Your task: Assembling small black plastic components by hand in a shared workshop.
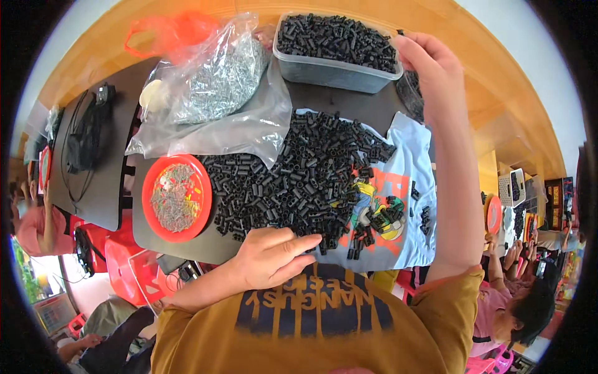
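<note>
My right hand [428, 59] reaches to the right end of a clear plastic tub [336, 76] heaped with small black plastic parts [336, 40]. Its thumb and forefinger are closed on a small black plastic part [400, 32], mostly hidden by the fingertips. Close to my body, my left hand [271, 254] is at the near edge of a wide pile of black tubular plastic parts [293, 177]. Its fingers are curled, with a black part showing between forefinger and thumb tips. The pile lies on the dark table and a light blue printed cloth [411, 162].
A red round dish [149, 209] of small metal pins stands left of the pile. Behind it lies a clear bag [218, 87] of metal pieces, with a red plastic bag [171, 34] beyond. Other people sit at both sides; a red stool [124, 265] stands at lower left.
</note>
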A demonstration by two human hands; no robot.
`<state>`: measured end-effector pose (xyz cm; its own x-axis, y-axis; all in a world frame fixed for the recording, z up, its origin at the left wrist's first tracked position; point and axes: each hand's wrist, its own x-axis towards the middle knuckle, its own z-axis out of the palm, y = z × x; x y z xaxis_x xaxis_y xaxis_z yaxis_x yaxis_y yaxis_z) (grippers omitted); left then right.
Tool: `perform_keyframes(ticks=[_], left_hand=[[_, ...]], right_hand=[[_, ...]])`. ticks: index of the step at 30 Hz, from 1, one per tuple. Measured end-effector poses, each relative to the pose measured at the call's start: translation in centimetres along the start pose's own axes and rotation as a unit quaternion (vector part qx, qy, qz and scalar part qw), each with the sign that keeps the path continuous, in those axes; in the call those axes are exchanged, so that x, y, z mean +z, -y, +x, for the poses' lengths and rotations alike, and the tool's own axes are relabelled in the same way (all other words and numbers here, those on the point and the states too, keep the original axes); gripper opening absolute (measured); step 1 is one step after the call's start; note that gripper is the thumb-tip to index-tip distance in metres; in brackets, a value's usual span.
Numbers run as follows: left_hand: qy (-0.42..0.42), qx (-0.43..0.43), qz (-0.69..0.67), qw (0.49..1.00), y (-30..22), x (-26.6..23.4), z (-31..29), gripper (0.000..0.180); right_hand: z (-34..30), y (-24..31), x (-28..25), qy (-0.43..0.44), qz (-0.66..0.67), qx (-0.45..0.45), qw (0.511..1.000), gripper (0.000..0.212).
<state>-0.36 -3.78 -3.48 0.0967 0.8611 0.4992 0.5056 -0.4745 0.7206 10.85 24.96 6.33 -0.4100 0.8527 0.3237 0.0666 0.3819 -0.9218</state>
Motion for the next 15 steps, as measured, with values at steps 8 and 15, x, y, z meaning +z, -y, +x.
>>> perform_keyframes(ticks=[8, 15], left_hand=[[-0.009, -0.019, 0.01, 1.0, -0.3, -0.1, -0.8, 0.031], [-0.016, -0.054, 0.011, 0.998, 0.4, -0.3, -1.5, 0.021]], right_hand=[[7.0, -5.3, 0.4, -0.018, -0.224, -0.083, 0.971, 0.031], [-0.7, 0.2, 2.4, 0.06, -0.147, -0.084, 0.984, 0.033]])
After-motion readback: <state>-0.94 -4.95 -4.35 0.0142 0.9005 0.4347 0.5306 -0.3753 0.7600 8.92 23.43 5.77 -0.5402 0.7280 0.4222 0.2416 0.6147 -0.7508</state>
